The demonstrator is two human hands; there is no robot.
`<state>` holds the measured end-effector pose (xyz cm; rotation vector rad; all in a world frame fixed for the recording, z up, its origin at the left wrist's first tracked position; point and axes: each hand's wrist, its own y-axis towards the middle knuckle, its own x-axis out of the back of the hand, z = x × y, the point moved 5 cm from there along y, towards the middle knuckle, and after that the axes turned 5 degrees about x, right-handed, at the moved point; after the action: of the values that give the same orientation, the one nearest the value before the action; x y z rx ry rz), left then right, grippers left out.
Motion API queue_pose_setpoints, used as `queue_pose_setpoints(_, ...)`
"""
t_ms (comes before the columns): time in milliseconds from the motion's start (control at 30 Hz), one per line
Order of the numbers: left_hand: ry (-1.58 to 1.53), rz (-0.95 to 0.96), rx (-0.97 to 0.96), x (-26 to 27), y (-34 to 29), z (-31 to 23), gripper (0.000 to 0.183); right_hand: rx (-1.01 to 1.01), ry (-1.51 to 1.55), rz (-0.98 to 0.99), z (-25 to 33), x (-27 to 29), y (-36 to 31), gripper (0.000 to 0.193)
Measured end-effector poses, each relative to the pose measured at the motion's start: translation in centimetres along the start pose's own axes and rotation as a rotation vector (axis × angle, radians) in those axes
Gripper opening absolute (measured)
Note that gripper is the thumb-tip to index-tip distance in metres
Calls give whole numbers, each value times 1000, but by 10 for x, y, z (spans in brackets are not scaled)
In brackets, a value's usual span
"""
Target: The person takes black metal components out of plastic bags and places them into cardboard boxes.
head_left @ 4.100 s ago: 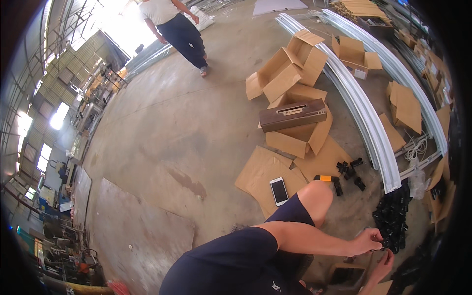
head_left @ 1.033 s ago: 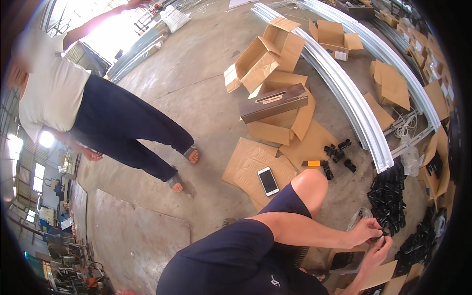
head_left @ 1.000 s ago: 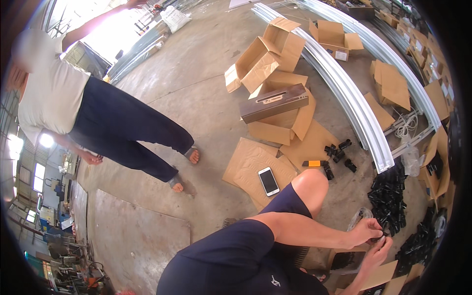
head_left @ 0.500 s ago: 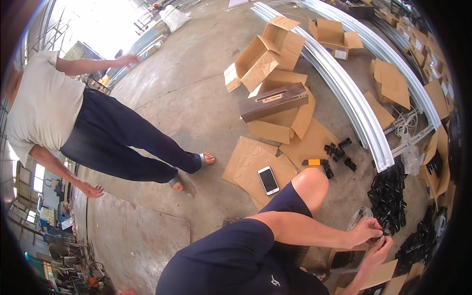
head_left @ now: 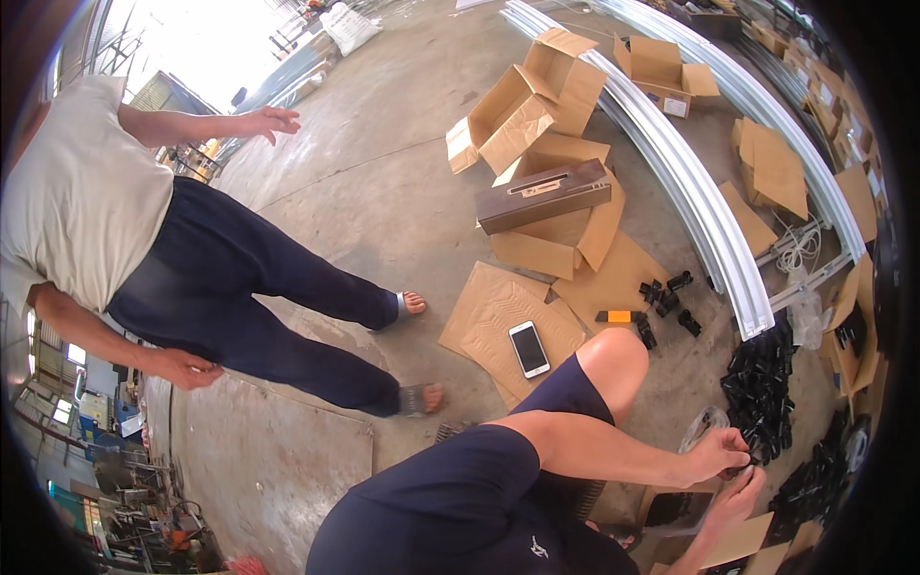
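My left hand (head_left: 716,455) and my right hand (head_left: 734,498) meet at the lower right, fingers pinched together. Between them is a small black part (head_left: 736,471), mostly covered by the fingers, so its exact kind is hidden. Just beyond them spreads a heap of black plastic pieces (head_left: 757,388). A crumpled clear plastic bag (head_left: 705,424) lies beside my left hand. Below my forearm sits an open carton (head_left: 678,508) with something dark inside. More black pieces (head_left: 813,479) are piled to the right of my right hand.
A white phone (head_left: 528,349) rests on flattened cardboard (head_left: 479,311). Near my knee are an orange-and-black object (head_left: 618,316) and loose black fittings (head_left: 663,297). Open cartons (head_left: 522,101), a long dark box (head_left: 544,196) and long metal profiles (head_left: 685,182) lie beyond. Another person (head_left: 240,259) stands left.
The other person has stepped, one foot now nearer to me, and the arms have shifted. My hands stay together at nearly the same spot, fingers slightly moved. The view has shifted slightly.
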<state>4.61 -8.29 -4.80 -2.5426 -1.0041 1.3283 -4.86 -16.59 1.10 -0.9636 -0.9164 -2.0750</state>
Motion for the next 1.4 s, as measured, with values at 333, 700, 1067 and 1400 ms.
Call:
queue_pose_setpoints(333, -15, 19, -22, 5, -5, 6, 12, -39, 22, 16, -3, 1, -7, 31)
queue_pose_setpoints(700, -58, -86, 19, 18, -15, -15, 5, -98, 63, -100, -7, -13, 2, 17)
queue_pose_setpoints(1067, -53, 24, 116, -1, -15, -9, 14, 73, 259, -169, 3, 21, -2, 18)
queue_pose_setpoints(1400, 14, 12, 91, 7, -11, -1, 15, 111, -86, -149, -1, 1, -4, 12)
